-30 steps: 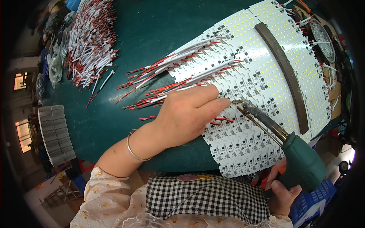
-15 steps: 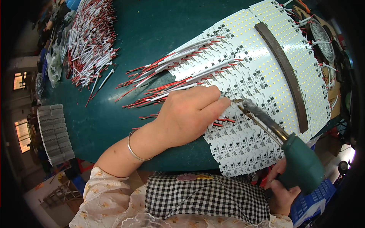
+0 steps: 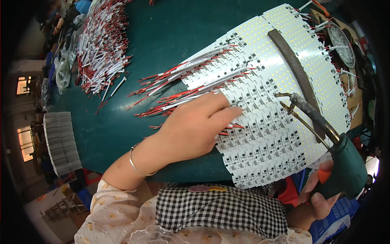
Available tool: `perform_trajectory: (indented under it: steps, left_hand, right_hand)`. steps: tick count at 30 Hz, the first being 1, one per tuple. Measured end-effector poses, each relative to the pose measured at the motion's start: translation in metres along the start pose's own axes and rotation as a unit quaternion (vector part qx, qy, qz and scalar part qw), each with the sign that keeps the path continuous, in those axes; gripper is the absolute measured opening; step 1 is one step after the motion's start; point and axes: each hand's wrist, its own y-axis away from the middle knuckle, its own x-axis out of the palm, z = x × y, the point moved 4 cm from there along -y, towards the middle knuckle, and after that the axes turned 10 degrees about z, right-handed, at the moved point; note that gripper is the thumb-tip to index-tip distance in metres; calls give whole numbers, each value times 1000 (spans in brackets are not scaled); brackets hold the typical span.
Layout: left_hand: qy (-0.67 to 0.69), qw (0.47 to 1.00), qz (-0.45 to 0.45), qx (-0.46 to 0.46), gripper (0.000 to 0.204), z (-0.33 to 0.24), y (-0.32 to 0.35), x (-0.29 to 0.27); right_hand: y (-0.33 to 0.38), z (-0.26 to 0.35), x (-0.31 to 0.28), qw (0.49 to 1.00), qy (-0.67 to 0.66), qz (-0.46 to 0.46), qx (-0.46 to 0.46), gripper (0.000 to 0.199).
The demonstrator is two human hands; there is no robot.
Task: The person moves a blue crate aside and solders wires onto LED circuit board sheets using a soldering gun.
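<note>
On our green counter (image 3: 174, 24) we see loose wires (image 3: 103, 49) heaped toward the far left corner and white circuit boards (image 3: 260, 152) spread toward the right edge.

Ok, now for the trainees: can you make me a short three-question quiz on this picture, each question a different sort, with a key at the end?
1. Multiple choice: which hand holds the green soldering gun?
A) left
B) right
C) neither

2. True or false: a dark bar lies on top of the white boards.

3. Fill in the blank: red and white ____ poke out from under the left hand.

Key:
1. B, the right hand
2. True
3. wires
</note>
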Motion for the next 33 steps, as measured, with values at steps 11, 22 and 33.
perform_trajectory:
  steps: [11, 22, 33]
  left_hand:
    - [-34, 998, -43, -34, 49, -2, -13, 1]
    - [-84, 994, -64, -21, 45, 1, -8, 8]
    - [-23, 998, -43, -42, 48, 4, -10, 8]
  right_hand:
    - [-6, 1, 8, 999, 24, 22, 42, 67]
    - [-4, -5, 5, 997, 7, 26, 77, 66]
    - [-7, -12, 12, 997, -2, 34, 73, 64]
